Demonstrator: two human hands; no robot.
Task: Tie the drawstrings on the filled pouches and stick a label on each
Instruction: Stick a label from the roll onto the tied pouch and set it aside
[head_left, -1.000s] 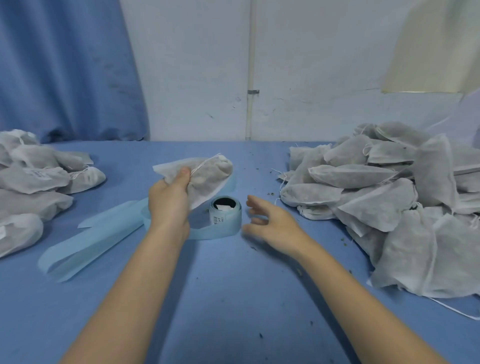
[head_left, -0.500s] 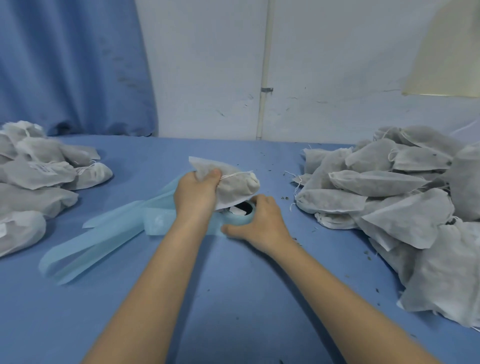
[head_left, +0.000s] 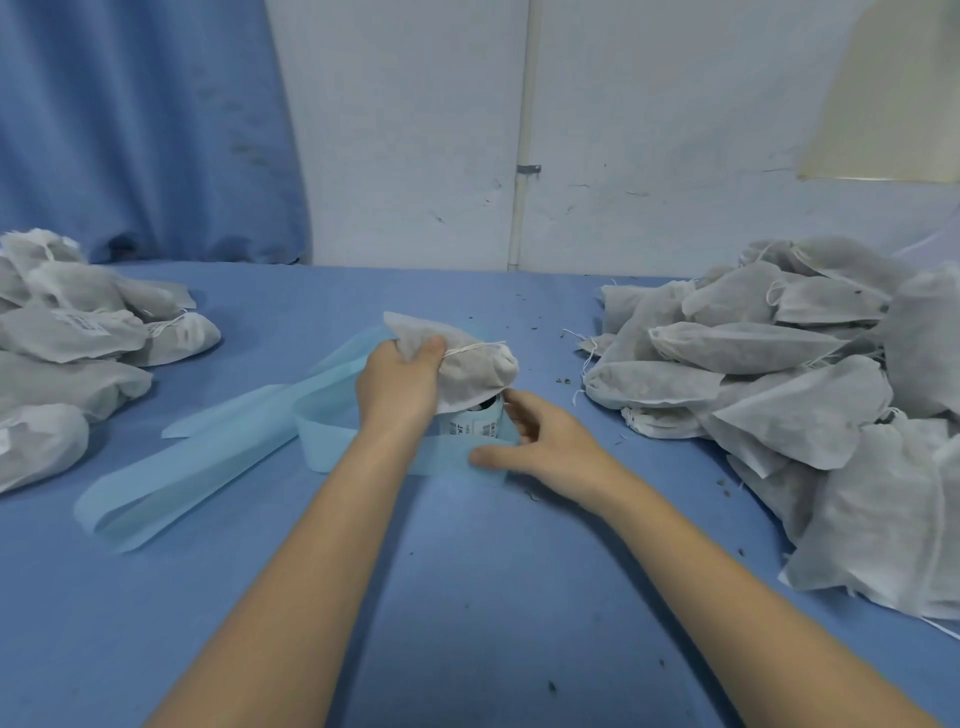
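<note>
My left hand (head_left: 397, 387) grips a filled white pouch (head_left: 475, 366) by its gathered neck, where the drawstring is wound, and holds it just above the label roll (head_left: 475, 426). That roll stands on the blue table with white printed labels facing me. My right hand (head_left: 545, 441) curls round the roll's right side, thumb low on the trailing blue backing strip (head_left: 208, 457). The pouch hides the top of the roll.
A big heap of pouches (head_left: 810, 395) lies at the right. Another pile of pouches (head_left: 72, 338), some bearing labels, lies at the left. The blue backing strip loops leftward across the table (head_left: 467, 597). A wall and blue curtain stand behind.
My right hand reached in from the right and closed on the label roll. My left hand lowered the pouch over the roll.
</note>
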